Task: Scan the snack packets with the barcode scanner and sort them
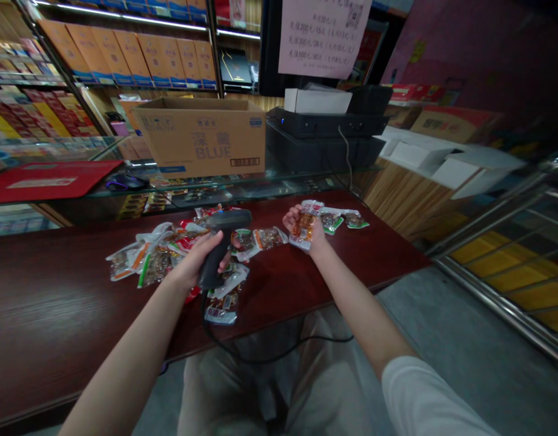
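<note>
My left hand [201, 259] is closed around the handle of a black barcode scanner [219, 248], whose head points to the right. A cable runs from its base down over the table's front edge. In my right hand [317, 233] is a clear snack packet [302, 226] with orange-brown food inside, held a little above the table. Behind and under the scanner lies a heap of snack packets [157, 257] with green, red and orange edges. One packet [269, 238] lies between my hands. Two more packets [331, 221] lie just right of my right hand.
The dark red table [56, 290] stretches across in front of me. At its back, a glass counter [242, 184] bears a cardboard box [206, 136], a mouse [126, 181] and black machines [324, 142]. A metal rail [497, 303] stands at right.
</note>
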Demonstrator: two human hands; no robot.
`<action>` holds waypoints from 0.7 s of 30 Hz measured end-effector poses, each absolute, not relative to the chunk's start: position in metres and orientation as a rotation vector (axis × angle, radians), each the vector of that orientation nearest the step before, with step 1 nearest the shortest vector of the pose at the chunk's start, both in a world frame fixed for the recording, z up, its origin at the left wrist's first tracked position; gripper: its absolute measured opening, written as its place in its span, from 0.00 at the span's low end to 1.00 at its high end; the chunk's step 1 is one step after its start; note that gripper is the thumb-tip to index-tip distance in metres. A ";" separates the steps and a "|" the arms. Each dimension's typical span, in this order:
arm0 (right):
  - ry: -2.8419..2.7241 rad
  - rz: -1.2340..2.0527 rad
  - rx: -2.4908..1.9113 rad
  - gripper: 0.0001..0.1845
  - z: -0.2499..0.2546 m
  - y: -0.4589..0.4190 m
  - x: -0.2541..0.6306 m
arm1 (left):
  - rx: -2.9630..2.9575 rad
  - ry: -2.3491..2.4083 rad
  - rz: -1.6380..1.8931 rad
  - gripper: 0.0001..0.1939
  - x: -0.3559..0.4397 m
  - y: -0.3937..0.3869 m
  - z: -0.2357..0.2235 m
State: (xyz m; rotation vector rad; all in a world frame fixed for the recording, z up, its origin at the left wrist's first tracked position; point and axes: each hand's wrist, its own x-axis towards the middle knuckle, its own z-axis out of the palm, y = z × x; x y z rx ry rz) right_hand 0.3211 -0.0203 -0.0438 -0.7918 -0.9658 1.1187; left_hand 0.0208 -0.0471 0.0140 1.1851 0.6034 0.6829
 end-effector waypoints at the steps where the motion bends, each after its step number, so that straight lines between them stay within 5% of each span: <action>1: -0.969 1.098 -0.799 0.13 -0.044 -0.021 0.323 | 1.186 0.586 0.671 0.28 0.021 -0.048 0.014; 21: -0.566 1.427 -0.487 0.04 -0.042 -0.024 0.312 | 1.204 0.479 0.515 0.25 0.048 -0.079 -0.005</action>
